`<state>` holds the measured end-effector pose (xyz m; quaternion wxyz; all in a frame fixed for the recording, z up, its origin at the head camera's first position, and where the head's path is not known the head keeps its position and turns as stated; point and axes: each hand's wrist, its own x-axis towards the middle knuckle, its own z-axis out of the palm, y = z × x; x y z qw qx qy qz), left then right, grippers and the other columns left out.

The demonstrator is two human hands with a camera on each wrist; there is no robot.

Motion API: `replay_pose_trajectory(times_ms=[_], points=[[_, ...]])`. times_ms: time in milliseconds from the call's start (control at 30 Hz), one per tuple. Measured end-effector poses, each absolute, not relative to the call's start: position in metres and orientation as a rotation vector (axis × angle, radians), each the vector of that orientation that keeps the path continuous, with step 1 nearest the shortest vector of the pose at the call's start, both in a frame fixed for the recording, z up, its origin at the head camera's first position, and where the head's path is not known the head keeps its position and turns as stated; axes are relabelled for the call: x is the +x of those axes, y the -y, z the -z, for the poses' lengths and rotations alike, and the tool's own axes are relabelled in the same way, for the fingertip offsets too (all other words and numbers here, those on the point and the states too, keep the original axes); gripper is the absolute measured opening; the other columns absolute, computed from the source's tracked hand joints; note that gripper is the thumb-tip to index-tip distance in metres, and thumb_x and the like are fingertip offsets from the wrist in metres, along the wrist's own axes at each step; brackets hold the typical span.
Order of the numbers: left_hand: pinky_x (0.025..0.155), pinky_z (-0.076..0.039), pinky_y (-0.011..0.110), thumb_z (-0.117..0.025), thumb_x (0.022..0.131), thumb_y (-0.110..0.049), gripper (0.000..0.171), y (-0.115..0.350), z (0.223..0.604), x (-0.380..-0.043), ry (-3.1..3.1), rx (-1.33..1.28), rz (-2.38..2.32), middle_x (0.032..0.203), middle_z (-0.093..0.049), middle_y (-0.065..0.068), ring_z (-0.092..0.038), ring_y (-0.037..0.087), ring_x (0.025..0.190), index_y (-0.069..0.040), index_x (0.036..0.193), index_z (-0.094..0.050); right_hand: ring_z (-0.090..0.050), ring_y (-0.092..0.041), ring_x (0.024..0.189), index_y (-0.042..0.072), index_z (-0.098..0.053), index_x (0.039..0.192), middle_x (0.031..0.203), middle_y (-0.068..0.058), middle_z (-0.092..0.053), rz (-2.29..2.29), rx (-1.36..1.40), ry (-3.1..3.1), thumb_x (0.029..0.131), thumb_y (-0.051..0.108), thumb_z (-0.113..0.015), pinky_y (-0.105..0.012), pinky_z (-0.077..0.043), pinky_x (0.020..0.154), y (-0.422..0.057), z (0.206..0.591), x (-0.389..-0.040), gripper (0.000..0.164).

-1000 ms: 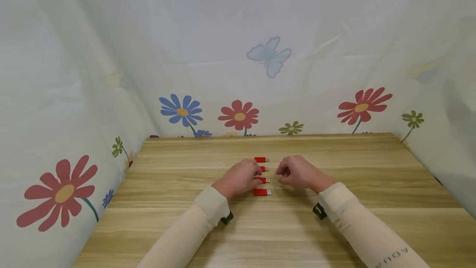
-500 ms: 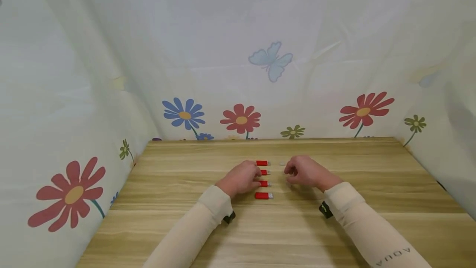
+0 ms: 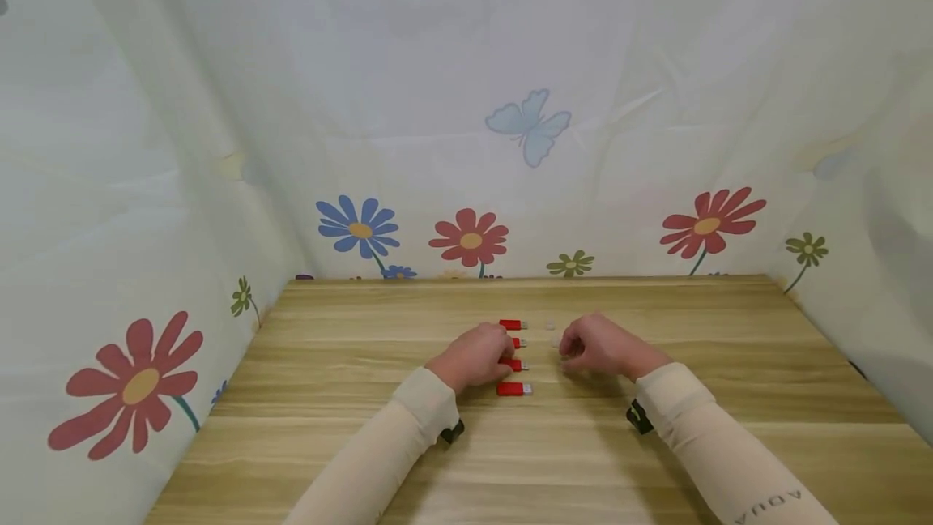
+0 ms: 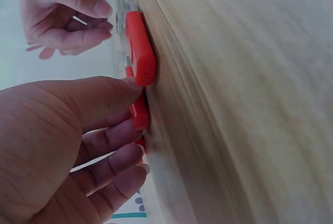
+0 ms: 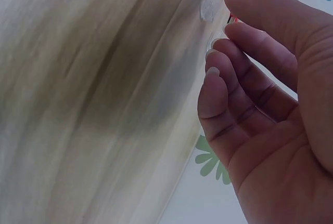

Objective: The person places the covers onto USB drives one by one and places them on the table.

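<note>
Several red USB sticks lie in a column, their metal plugs pointing right: the farthest stick [image 3: 512, 325] and the nearest stick [image 3: 514, 389] show almost whole. My left hand [image 3: 477, 356] is over the middle sticks, partly hiding them. In the left wrist view its thumb [image 4: 99, 96] lies against a middle stick [image 4: 139, 114], the other fingers loosely bent beyond. To the right, my right hand [image 3: 601, 347] is low over the table with thumb and fingertips apart. Small clear caps sit by its fingertips, such as a clear cap [image 5: 209, 5] near the thumb and another cap [image 3: 550, 325] farther back.
The wooden table [image 3: 364, 314] extends around both hands. White curtains [image 3: 437, 63] printed with flowers and a butterfly hang behind it and at both sides. Each wrist carries a small black device, such as the right wrist camera [image 3: 639, 416].
My right hand has moved a little to the right, away from the sticks. Clear caps have come into sight between it and the stick ends. My left hand stays in nearly the same place.
</note>
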<state>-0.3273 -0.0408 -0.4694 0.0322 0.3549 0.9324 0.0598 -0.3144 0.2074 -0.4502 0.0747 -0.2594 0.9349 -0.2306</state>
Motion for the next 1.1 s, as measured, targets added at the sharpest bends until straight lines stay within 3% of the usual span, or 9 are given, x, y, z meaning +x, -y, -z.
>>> replay_pose_trajectory(times_ms=[533,1100], points=[[0.063,-0.044,0.021,-0.077,0.093,-0.026,0.017,0.038,0.465,-0.322,-2.839,0.964,-0.2,0.071,-0.06,-0.006,-0.052,0.012,0.071,-0.015,0.08,-0.072,-0.058,-0.005,0.071,0.011,-0.076,0.082,0.08,0.005,-0.07,0.67,-0.812,-2.798,0.084,0.008,-0.081,-0.024,-0.052,0.066,-0.203,0.46,-0.313,0.007],[0.063,-0.046,0.021,-0.076,0.094,-0.026,0.014,0.04,0.469,-0.326,-2.852,1.007,-0.184,0.074,-0.063,-0.006,-0.053,0.01,0.067,-0.015,0.087,-0.075,-0.059,-0.005,0.072,0.012,-0.074,0.081,0.08,0.005,-0.069,0.62,-0.822,-2.847,0.085,0.012,-0.082,-0.025,-0.052,0.068,-0.202,0.462,-0.315,0.008]])
